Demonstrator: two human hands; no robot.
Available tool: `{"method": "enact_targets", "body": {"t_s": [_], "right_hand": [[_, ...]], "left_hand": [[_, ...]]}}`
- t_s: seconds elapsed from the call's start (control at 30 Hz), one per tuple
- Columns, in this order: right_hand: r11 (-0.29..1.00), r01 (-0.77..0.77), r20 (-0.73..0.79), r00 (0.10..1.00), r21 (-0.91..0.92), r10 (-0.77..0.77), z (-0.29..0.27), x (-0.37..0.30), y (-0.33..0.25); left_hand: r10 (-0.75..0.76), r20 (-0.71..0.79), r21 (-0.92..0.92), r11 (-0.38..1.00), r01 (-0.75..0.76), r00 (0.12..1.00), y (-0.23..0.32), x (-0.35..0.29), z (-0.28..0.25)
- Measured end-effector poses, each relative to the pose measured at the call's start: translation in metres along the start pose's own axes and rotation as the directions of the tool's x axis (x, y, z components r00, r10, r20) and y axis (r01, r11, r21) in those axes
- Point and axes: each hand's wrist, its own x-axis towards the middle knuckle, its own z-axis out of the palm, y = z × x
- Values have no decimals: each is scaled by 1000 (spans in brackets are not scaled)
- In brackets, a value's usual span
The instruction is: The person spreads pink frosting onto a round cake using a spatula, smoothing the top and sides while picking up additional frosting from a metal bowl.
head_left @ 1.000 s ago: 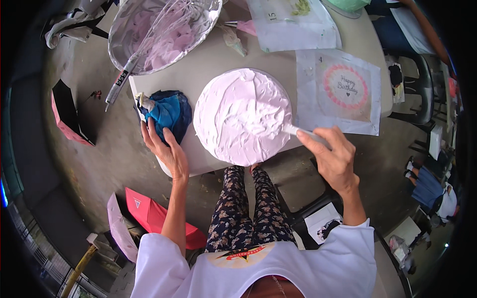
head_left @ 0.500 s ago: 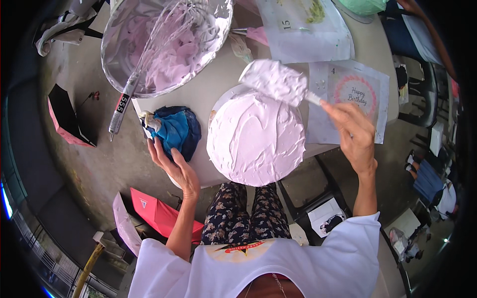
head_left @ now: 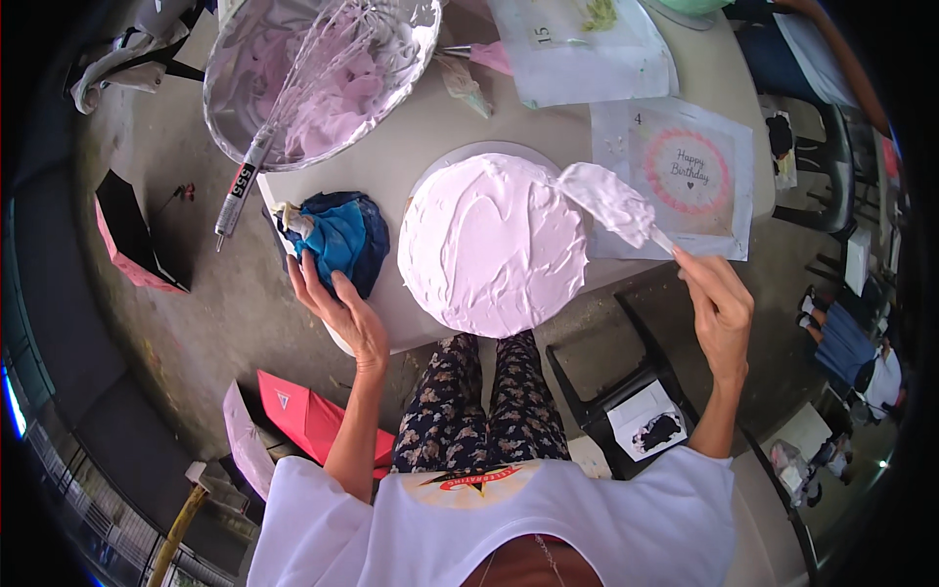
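Observation:
A round cake [head_left: 494,249] covered in pale pink frosting sits near the table's front edge, its top streaked and wavy. My right hand [head_left: 719,298] grips the handle of a spatula [head_left: 608,203] whose blade is thickly coated with the same frosting. That blade lies over the cake's right edge; whether it touches the frosting is hard to tell. My left hand [head_left: 340,311] rests with fingers apart at the near side of a crumpled blue cloth [head_left: 337,240], left of the cake.
At the back left, a metal bowl [head_left: 212,117] holds pink frosting and a whisk [head_left: 243,186], its handle jutting over the rim. Behind the cake lie a piping bag [head_left: 491,57] and printed pattern sheets [head_left: 606,127]. A black chair [head_left: 626,391] stands right of my legs.
The spatula has moved right and toward me, from above the cake's far right part to its right edge. My left hand stays by the cloth. The whole view has shifted slightly.

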Motion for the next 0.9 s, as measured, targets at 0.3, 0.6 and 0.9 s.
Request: {"method": "enact_targets", "body": {"t_s": [0.3, 0.6, 0.9], "right_hand": [[991, -75, -16, 997, 111, 77, 19, 23, -11], [972, 232, -18, 973, 47, -231, 64, 30, -30], [928, 372, 48, 927, 8, -372, 65, -5, -36]], "left_hand": [[30, -28, 2, 1000, -30, 999, -8, 0, 3], [7, -54, -37, 999, -9, 999, -14, -1, 3], [21, -56, -36, 999, -23, 998, -18, 0, 5]]}}
